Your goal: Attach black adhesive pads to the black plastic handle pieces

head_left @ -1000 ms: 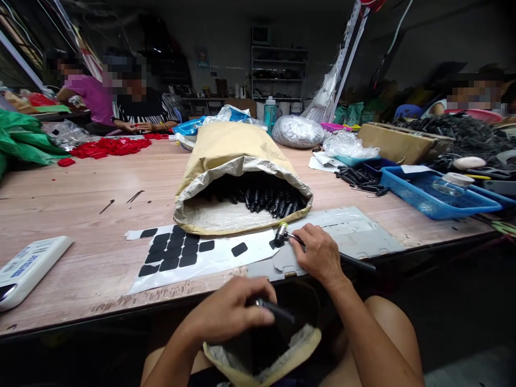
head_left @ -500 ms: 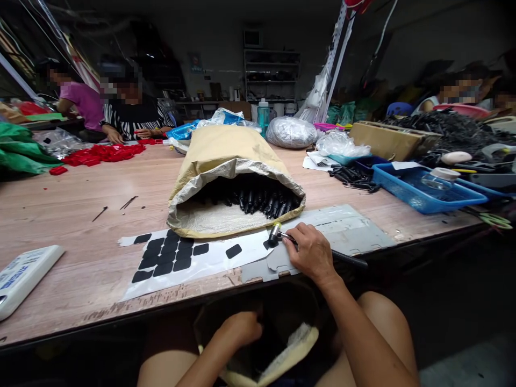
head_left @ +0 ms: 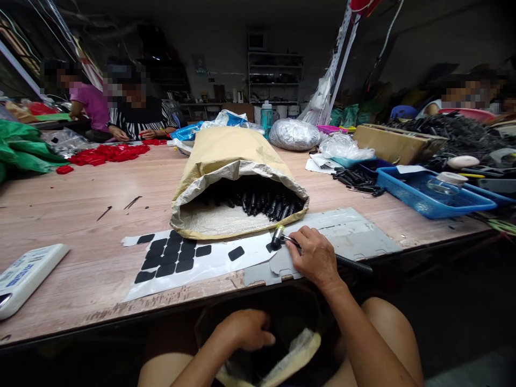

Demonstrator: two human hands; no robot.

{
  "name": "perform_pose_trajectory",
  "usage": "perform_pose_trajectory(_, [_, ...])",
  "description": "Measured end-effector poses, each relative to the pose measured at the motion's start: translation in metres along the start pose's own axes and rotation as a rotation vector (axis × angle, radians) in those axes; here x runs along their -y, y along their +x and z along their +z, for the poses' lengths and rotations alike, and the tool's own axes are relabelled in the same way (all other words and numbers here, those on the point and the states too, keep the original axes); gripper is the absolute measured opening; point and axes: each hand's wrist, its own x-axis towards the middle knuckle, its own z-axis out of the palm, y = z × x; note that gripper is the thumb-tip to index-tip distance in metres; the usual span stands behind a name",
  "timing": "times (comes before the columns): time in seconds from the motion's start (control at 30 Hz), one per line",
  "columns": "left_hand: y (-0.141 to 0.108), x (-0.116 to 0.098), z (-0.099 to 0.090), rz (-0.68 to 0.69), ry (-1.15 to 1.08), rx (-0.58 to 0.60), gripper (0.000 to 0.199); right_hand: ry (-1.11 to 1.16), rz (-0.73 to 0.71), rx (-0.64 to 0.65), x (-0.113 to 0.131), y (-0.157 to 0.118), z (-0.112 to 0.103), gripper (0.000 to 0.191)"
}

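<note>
My right hand [head_left: 314,255] is closed around the black handle of a small hammer [head_left: 278,235]. The hammer's metal head, with a yellow end, rests by a black square at the right end of a white sheet [head_left: 220,263] of rounded black stickers. Below the table edge, my left hand [head_left: 250,329] is over the mouth of a paper sack [head_left: 296,360] between my knees. Its thumb stands apart from the curled fingers, with no object visible there. A larger tan sack [head_left: 237,148] lies on the table, its mouth towards me, holding several black pen-like parts [head_left: 272,207].
A grey board [head_left: 342,236] lies under my right hand. On the right are a blue tray [head_left: 431,199] and loose black parts [head_left: 358,180]. A white device [head_left: 32,277] stands at left. Across the table, a person in stripes [head_left: 141,118] handles red pieces [head_left: 108,155].
My left hand has risen slightly and moved right over the lower sack, its thumb now showing apart from the fingers. My right hand keeps the hammer in place. The view has shifted slightly.
</note>
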Motion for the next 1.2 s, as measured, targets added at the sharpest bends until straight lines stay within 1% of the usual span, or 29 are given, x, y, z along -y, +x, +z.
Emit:
perform_pose_trajectory(0.03, [-0.012, -0.013, -0.016, 0.017, 0.013, 0.112, 0.034, -0.002, 0.001, 0.0, 0.0, 0.0, 0.0, 0.013])
perform_pose_trajectory(0.07, [-0.023, -0.026, -0.035, 0.068, -0.07, 0.257, 0.041, -0.004, -0.001, 0.0, 0.0, 0.0, 0.001, 0.013])
perform_pose_trajectory(0.1, [-0.031, -0.039, -0.057, 0.141, -0.19, 0.321, 0.046, -0.007, -0.002, 0.0, 0.0, 0.0, 0.001, 0.014])
perform_pose_trajectory(0.13, [-0.036, -0.049, -0.081, 0.209, -0.289, 0.3, 0.045, -0.008, -0.002, -0.001, 0.0, 0.0, 0.001, 0.014])
perform_pose_trajectory(0.17, [-0.035, -0.056, -0.107, 0.267, -0.317, 0.209, 0.041, -0.009, -0.002, -0.001, 0.0, 0.0, 0.001, 0.014])
perform_pose_trajectory(0.2, [-0.031, -0.059, -0.132, 0.296, -0.276, 0.049, 0.036, -0.008, -0.001, -0.001, 0.0, 0.0, 0.001, 0.014])
perform_pose_trajectory(0.23, [-0.021, -0.058, -0.157, 0.299, -0.194, -0.187, 0.031, -0.005, 0.001, -0.001, 0.0, 0.0, 0.001, 0.014])
perform_pose_trajectory(0.27, [-0.009, -0.053, -0.179, 0.264, -0.091, -0.481, 0.027, 0.0, 0.002, -0.002, 0.0, 0.0, 0.001, 0.014])
perform_pose_trajectory(0.3, [0.006, -0.046, -0.198, 0.171, 0.031, -0.749, 0.025, 0.007, 0.004, -0.003, 0.0, 0.0, 0.001, 0.014])
perform_pose_trajectory(0.33, [0.021, -0.038, -0.214, 0.069, 0.153, -0.918, 0.033, 0.014, 0.005, -0.004, 0.0, 0.0, 0.0, 0.014])
perform_pose_trajectory(0.37, [0.036, -0.028, -0.226, 0.006, 0.255, -0.975, 0.043, 0.022, 0.007, -0.006, 0.0, 0.0, 0.0, 0.013])
perform_pose_trajectory(0.4, [0.049, -0.019, -0.234, -0.025, 0.341, -0.986, 0.051, 0.029, 0.008, -0.007, 0.0, 0.0, 0.0, 0.013])
perform_pose_trajectory(0.43, [0.059, -0.011, -0.239, -0.031, 0.413, -0.959, 0.056, 0.036, 0.009, -0.008, 0.0, 0.001, 0.0, 0.013])
perform_pose_trajectory(0.5, [0.072, 0.0, -0.242, -0.002, 0.511, -0.898, 0.054, 0.045, 0.01, -0.009, 0.0, 0.001, 0.0, 0.012])
perform_pose_trajectory(0.53, [0.074, 0.003, -0.241, 0.012, 0.543, -0.894, 0.05, 0.047, 0.01, -0.01, 0.0, 0.001, 0.0, 0.012])
perform_pose_trajectory(0.6, [0.073, 0.005, -0.237, 0.031, 0.589, -0.937, 0.039, 0.048, 0.007, -0.012, 0.0, 0.001, 0.0, 0.012])
perform_pose_trajectory(0.67, [0.064, 0.001, -0.231, 0.069, 0.622, -1.002, 0.029, 0.043, 0.008, -0.011, 0.0, 0.0, 0.0, 0.013])
perform_pose_trajectory(0.73, [0.049, -0.008, -0.222, 0.121, 0.653, -1.054, 0.021, 0.037, 0.01, -0.008, -0.001, 0.0, 0.0, 0.013])
perform_pose_trajectory(0.8, [0.03, -0.019, -0.208, 0.171, 0.682, -1.069, 0.017, 0.034, 0.01, -0.006, -0.001, 0.0, 0.0, 0.013])
perform_pose_trajectory(0.87, [0.012, -0.029, -0.19, 0.21, 0.69, -1.026, 0.019, 0.033, 0.005, -0.008, -0.001, 0.0, 0.001, 0.014])
perform_pose_trajectory(0.93, [0.0, -0.034, -0.17, 0.243, 0.654, -0.919, 0.019, 0.03, 0.001, -0.012, -0.001, 0.0, 0.001, 0.014])
perform_pose_trajectory(1.0, [-0.004, -0.031, -0.152, 0.259, 0.581, -0.811, 0.019, 0.026, 0.002, -0.017, -0.001, 0.0, 0.001, 0.015])
perform_pose_trajectory(1.03, [-0.004, -0.028, -0.145, 0.26, 0.539, -0.778, 0.019, 0.024, 0.002, -0.02, -0.001, 0.0, 0.001, 0.015])
perform_pose_trajectory(1.1, [-0.001, -0.019, -0.134, 0.251, 0.454, -0.767, 0.021, 0.025, -0.001, -0.021, -0.001, 0.0, 0.001, 0.015])
perform_pose_trajectory(1.2, [-0.001, -0.006, -0.126, 0.251, 0.325, -0.805, 0.027, 0.03, -0.008, -0.024, -0.001, 0.0, 0.001, 0.015])
